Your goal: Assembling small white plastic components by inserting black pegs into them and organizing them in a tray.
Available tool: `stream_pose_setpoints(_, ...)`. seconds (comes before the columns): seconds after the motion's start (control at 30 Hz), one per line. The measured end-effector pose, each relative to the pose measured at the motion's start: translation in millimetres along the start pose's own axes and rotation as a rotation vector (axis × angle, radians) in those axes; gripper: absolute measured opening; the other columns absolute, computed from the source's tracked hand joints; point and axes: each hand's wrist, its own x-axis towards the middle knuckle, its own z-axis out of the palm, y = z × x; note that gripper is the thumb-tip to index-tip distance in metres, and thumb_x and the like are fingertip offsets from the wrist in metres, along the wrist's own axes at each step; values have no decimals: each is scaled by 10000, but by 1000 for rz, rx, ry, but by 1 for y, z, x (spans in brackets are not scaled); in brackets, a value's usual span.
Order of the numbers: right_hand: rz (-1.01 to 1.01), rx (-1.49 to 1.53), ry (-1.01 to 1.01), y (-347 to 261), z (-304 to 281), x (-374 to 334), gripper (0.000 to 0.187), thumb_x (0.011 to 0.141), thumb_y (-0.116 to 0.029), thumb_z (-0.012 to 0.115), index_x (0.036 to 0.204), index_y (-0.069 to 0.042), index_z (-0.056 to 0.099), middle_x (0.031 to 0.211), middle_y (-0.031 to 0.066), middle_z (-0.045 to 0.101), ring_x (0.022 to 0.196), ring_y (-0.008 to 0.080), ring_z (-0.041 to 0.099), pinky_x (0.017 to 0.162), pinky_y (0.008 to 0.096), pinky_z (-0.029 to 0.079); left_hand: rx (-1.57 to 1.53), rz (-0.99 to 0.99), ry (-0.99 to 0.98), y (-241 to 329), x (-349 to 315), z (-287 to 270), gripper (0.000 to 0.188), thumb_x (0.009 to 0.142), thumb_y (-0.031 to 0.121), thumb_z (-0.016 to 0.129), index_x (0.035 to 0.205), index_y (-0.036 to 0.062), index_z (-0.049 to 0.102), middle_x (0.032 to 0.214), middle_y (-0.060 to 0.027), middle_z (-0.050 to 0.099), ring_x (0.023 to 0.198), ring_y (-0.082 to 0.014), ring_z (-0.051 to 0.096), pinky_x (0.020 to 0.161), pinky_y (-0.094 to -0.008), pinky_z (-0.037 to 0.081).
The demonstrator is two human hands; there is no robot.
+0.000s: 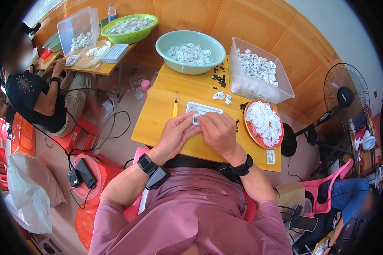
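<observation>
Over the wooden table (pixel 157 100), my left hand (pixel 174 135) pinches a small white plastic part (pixel 195 120) with a dark spot in it. My right hand (pixel 219 132) is closed on the same part from the other side; its fingertips are partly hidden. Just beyond my hands lies a white tray (pixel 205 108), partly covered by them. A yellow-handled screwdriver (pixel 175 110) lies to the left of the tray, tip pointing away. A few loose white parts (pixel 219 95) and small black pieces (pixel 219 80) lie farther back.
At the back stand a pale green basin (pixel 162 53) and a clear bin (pixel 259 92), both with white parts. A red-rimmed plate (pixel 253 141) of small white pieces sits right. A fan (pixel 344 95) stands at right. People (pixel 38 93) sit at left and lower right.
</observation>
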Motion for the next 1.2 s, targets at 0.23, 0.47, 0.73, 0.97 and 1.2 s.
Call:
stream_pose_setpoints(0.23, 146, 198, -20, 1, 3, -4, 63, 774, -87, 677, 808, -88, 624, 753, 46, 611, 623, 249, 594, 567, 358, 436, 126, 9, 22, -4, 3, -2, 317, 1048, 134, 500, 1284, -69, 557, 1205, -125, 638, 1077, -168, 646, 959, -300, 549)
stream_pose_setpoints(0.47, 160, 134, -72, 2, 3, -12, 52, 793, -95, 684, 838, -87, 658, 770, 45, 624, 648, 261, 615, 583, 365, 460, 166, 36, 56, -6, 3, 0, 288, 1052, 120, 481, 1264, -56, 566, 1206, -119, 635, 1096, -170, 636, 1001, -338, 529)
stream_pose_setpoints(0.73, 613, 376, -137, -7, 1, -10, 64, 843, -136, 663, 827, -92, 707, 790, 57, 662, 695, 271, 650, 609, 387, 503, 185, 34, 40, -11, 4, -4, 289, 1051, 109, 479, 1272, -60, 557, 1219, -128, 629, 1104, -181, 639, 998, -336, 535)
stream_pose_setpoints(0.97, 375, 216, -69, -7, 4, -13, 57, 847, -137, 655, 856, -91, 687, 837, 64, 659, 704, 291, 648, 627, 391, 514, 212, 62, 19, -11, 5, -6, 291, 1054, 111, 474, 1272, -62, 558, 1206, -129, 631, 1086, -175, 647, 970, -312, 551)
stream_pose_setpoints(1.2, 676, 472, -150, -4, 3, -13, 88, 831, -123, 679, 856, -40, 662, 838, 106, 650, 733, 312, 638, 646, 395, 507, 251, 26, 18, -6, 1, 0, 289, 1055, 104, 462, 1269, -62, 561, 1193, -128, 637, 1081, -176, 650, 960, -306, 555)
